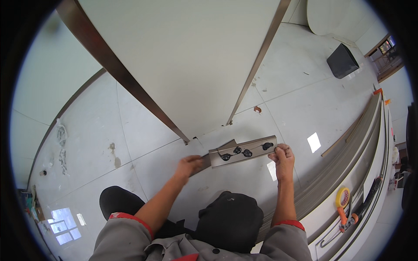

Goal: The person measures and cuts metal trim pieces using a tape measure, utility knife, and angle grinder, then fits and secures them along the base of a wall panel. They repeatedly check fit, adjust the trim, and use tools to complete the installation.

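Observation:
A short grey-brown metal trim piece (257,158), shaped like a shallow channel, is held tilted above the floor. Several glossy black blobs of what looks like adhesive (247,153) sit along its inner face. My right hand (284,155) pinches its right end between thumb and fingers. At the other end, my left hand (190,166) is somewhat blurred, its fingers closed around a flat dark-grey strip (201,166). This strip runs behind the trim piece, so part of it is hidden, and whether the two are joined I cannot tell.
Ahead stands a white wall panel (183,56) with brown metal edging (126,74). Long boards (339,161) are stacked at right; a yellow tape roll (343,197) and an orange-and-black caulking gun (346,221) lie there. A dark bin (342,61) stands far right.

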{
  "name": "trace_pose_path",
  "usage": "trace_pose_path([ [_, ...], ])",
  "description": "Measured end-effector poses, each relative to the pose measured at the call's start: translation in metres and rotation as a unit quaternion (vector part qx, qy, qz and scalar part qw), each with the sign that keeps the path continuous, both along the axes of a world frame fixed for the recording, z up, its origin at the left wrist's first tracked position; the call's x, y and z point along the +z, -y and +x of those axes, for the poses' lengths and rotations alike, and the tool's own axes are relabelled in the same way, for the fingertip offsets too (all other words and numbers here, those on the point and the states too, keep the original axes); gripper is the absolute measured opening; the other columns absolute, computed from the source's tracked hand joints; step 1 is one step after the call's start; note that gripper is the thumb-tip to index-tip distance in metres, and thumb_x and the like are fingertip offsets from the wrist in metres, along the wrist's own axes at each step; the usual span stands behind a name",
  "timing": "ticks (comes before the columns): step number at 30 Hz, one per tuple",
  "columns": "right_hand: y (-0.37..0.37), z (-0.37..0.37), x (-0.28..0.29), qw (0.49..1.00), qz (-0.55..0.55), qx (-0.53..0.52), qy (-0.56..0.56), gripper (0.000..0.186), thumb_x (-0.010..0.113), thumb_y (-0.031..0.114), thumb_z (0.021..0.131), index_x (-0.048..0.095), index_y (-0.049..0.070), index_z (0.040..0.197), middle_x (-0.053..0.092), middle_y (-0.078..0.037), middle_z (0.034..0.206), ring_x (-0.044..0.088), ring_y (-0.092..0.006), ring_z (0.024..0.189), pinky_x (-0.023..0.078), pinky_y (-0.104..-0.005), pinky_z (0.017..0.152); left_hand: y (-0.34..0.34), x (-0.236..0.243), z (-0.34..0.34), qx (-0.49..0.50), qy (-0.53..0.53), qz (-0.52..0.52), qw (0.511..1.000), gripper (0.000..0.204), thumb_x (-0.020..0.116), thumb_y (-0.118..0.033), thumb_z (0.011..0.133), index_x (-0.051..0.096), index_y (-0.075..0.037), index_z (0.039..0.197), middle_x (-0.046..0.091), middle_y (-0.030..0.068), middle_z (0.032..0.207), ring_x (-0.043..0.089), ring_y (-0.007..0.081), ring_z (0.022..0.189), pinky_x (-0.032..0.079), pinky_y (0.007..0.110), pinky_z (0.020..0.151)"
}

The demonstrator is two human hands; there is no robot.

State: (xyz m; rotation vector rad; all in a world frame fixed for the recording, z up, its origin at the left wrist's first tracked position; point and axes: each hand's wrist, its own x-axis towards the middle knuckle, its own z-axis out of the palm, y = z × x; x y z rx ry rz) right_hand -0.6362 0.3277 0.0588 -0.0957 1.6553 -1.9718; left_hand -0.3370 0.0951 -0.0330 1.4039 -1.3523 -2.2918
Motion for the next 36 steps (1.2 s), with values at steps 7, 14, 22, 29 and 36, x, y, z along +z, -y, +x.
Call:
trace_pose_path([
  [7,-0.01,0.04,-0.024,0.998,0.029,-0.004,0.054,0.016,0.062,0.003,0.097,0.063,-0.002,0.112,0.066,-0.006,0.091,0.069,-0.0152,0.075,0.062,-0.0308,0.076,-0.071,0.056,-0.038,0.011,-0.237,0.189,0.953,0.026,0.063,-0.007,0.101,0.064,-0.004,0.127,0.068,0.0092,0.125,0.065,0.0249,0.119,0.054,0.039,0.098],
  [14,-0.019,0.084,-0.047,0.985,0.086,0.097,0.115,0.018,0.065,0.006,0.097,0.065,-0.002,0.113,0.069,-0.007,0.097,0.072,-0.0188,0.087,0.062,-0.0323,0.079,-0.078,0.017,0.006,0.153,-0.169,0.22,0.948,0.02,0.063,-0.01,0.102,0.064,0.001,0.12,0.07,0.011,0.117,0.068,0.0278,0.115,0.056,0.04,0.097],
  [22,-0.112,-0.01,0.098,0.772,0.47,-0.151,-0.4,0.027,0.067,0.011,0.095,0.065,0.001,0.12,0.067,-0.018,0.12,0.065,-0.0354,0.109,0.053,-0.0402,0.093,-0.01,-0.067,0.143,0.25,-0.125,0.068,0.958,0.014,0.066,-0.025,0.102,0.064,-0.011,0.103,0.072,0.0066,0.097,0.07,0.0206,0.099,0.056,0.035,0.088],
  [29,-0.397,-0.12,0.07,0.507,0.625,-0.18,-0.566,0.035,0.067,0.013,0.092,0.062,-0.005,0.121,0.066,-0.024,0.117,0.063,-0.0405,0.109,0.051,-0.0481,0.096,0.036,-0.114,0.207,0.243,-0.037,-0.024,0.969,0.031,0.067,-0.027,0.101,0.059,-0.004,0.121,0.068,0.007,0.112,0.066,0.0198,0.096,0.054,0.032,0.08],
  [36,-0.321,-0.098,0.108,0.489,0.675,-0.243,-0.496,0.035,0.062,0.025,0.098,0.067,0.0,0.122,0.064,-0.024,0.129,0.058,-0.0403,0.122,0.045,-0.0467,0.104,0.073,-0.135,0.3,0.355,-0.052,0.053,0.932,0.024,0.065,-0.025,0.103,0.061,-0.006,0.118,0.07,0.0074,0.106,0.066,0.018,0.101,0.054,0.03,0.083],
])
